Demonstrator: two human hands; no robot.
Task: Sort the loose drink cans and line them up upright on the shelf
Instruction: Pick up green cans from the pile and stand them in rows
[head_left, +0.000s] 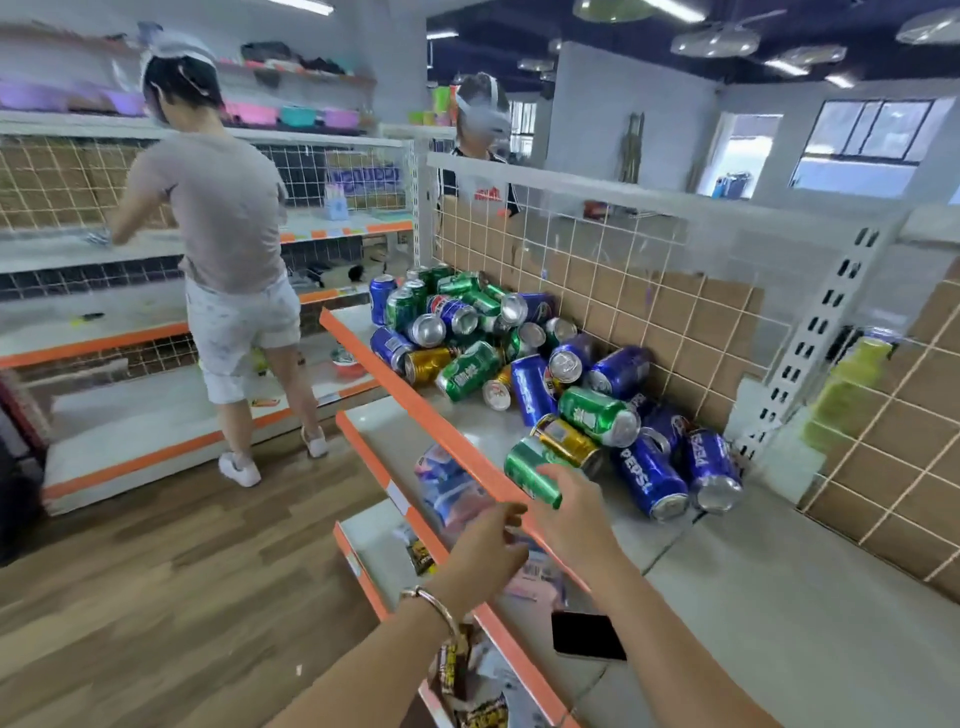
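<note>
A heap of several loose cans (498, 353), blue, green and gold, lies on its side along the grey shelf (769, 613) against the wire-grid back panel. My right hand (576, 512) grips a green can (527, 467) lying at the near end of the heap, by the shelf's orange front edge. A gold can (566, 439) and two blue Pepsi cans (649, 480) lie just behind it. My left hand (485, 548), with a bangle on the wrist, hovers in front of the orange edge, fingers loosely curled and holding nothing.
A black phone (587, 635) lies on the shelf near my right forearm. Lower shelves hold snack packets (452, 488). One person (228, 249) stands at the left shelving and another (480, 150) stands behind the grid panel. Wooden floor lies at the left.
</note>
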